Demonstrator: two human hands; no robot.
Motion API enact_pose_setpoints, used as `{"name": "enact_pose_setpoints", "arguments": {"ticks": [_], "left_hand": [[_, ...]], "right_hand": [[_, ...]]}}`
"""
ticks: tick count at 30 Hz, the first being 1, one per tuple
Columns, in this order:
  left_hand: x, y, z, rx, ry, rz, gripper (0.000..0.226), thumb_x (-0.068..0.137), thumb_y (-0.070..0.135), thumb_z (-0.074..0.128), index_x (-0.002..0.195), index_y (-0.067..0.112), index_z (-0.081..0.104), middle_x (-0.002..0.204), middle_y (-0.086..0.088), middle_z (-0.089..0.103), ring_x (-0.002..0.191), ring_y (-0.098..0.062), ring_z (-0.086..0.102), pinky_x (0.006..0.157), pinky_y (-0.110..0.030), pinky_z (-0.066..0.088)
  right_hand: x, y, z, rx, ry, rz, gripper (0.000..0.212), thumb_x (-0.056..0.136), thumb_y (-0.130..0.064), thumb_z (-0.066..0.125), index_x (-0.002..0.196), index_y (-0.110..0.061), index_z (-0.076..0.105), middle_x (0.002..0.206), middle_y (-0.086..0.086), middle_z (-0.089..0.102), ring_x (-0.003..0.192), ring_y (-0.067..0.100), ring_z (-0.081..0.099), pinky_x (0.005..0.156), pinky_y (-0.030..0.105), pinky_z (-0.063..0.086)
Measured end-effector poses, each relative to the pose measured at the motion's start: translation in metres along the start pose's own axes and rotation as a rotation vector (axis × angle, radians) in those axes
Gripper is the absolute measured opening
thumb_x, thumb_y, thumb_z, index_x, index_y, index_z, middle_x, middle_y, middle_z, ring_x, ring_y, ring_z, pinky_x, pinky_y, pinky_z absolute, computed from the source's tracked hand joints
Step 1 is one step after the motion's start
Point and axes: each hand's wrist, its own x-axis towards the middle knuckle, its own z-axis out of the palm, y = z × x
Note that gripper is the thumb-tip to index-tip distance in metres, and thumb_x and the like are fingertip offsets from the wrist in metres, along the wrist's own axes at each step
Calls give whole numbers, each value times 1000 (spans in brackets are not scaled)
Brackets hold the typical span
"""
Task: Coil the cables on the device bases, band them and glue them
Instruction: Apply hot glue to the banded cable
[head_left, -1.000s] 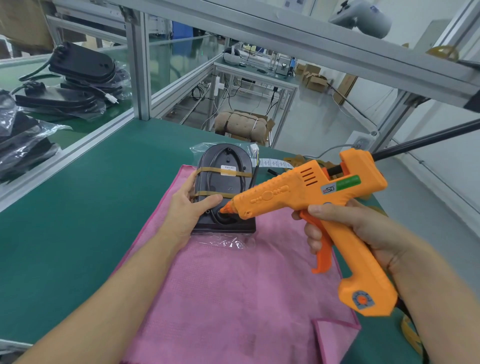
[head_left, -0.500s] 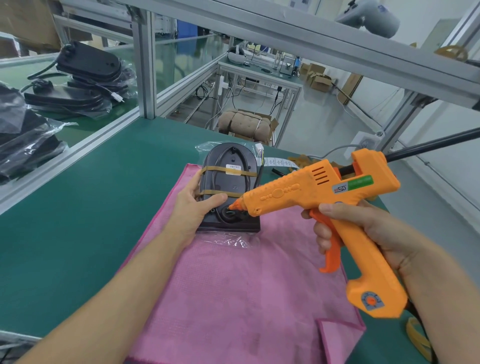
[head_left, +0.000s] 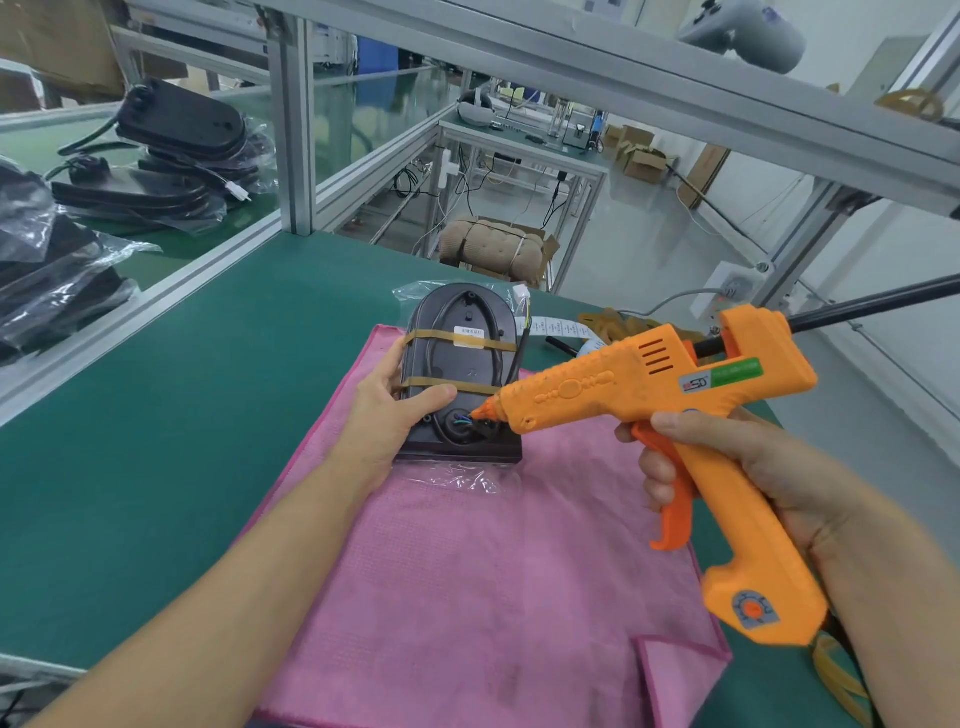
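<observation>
Cable coiled, banded on device base (head_left: 457, 364). We grip base with left hand (head_left: 395, 410); right hand (head_left: 727, 462) clamps glue gun (head_left: 649, 395), nozzle at cable exit. Gluing left.

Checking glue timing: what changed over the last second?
The right hand eased the glue gun in until its nozzle reached the wire opening of the device base. The left hand still grips the base on the pink cloth; both rubber bands stay on.
</observation>
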Motion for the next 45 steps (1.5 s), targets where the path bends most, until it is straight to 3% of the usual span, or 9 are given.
{"name": "enact_pose_setpoints", "arguments": {"ticks": [5,11,14,19,25,29,36,45], "left_hand": [[1,-1,0,-4,2,4,61,78,-2,73,111,47,56,100,20,73,91,-3,69,72,-11,51],[1,-1,0,7,7,-2,61,77,2,76,114,47,55,103,14,73,95,-5,69,74,-12,51],[1,-1,0,13,7,1,61,78,1,75,110,50,55,102,18,73,95,-4,68,74,-11,50],[1,-1,0,13,21,-13,64,77,3,76,117,47,50,112,11,70,102,-5,66,83,-14,49],[1,-1,0,28,26,-11,64,77,2,76,108,51,50,95,23,72,90,6,66,70,-3,47],[1,-1,0,30,32,-11,63,76,3,77,109,52,52,102,15,72,94,1,67,73,-6,48],[1,0,0,30,19,-4,64,78,1,75,110,51,51,97,27,71,93,3,67,73,-6,48],[1,0,-1,26,20,-10,63,78,2,76,111,50,52,104,21,72,99,-3,67,77,-9,50]], "right_hand": [[2,0,-1,-37,-49,-22,35,89,-30,59,109,-2,66,95,17,71,82,32,67,76,46,53],[7,0,-1,-4,-27,13,31,94,-30,56,108,-4,65,97,19,71,83,35,67,80,51,54],[9,-1,0,-13,-46,6,30,94,-29,57,107,-4,66,99,20,72,84,34,68,80,50,54],[13,1,2,39,-65,24,28,93,-27,59,109,-4,66,103,20,71,88,33,69,83,49,55],[13,5,-3,52,-37,37,27,91,-29,61,107,-7,66,103,17,72,90,32,69,83,48,54],[11,7,-8,48,-30,55,29,90,-28,61,107,-4,65,100,18,71,87,32,68,83,49,54],[11,10,-12,12,-57,47,31,90,-29,62,107,-3,66,101,21,71,87,35,69,83,50,55],[18,10,-12,12,-20,24,24,91,-28,62,102,-7,66,96,16,71,85,30,68,80,46,55]]}}
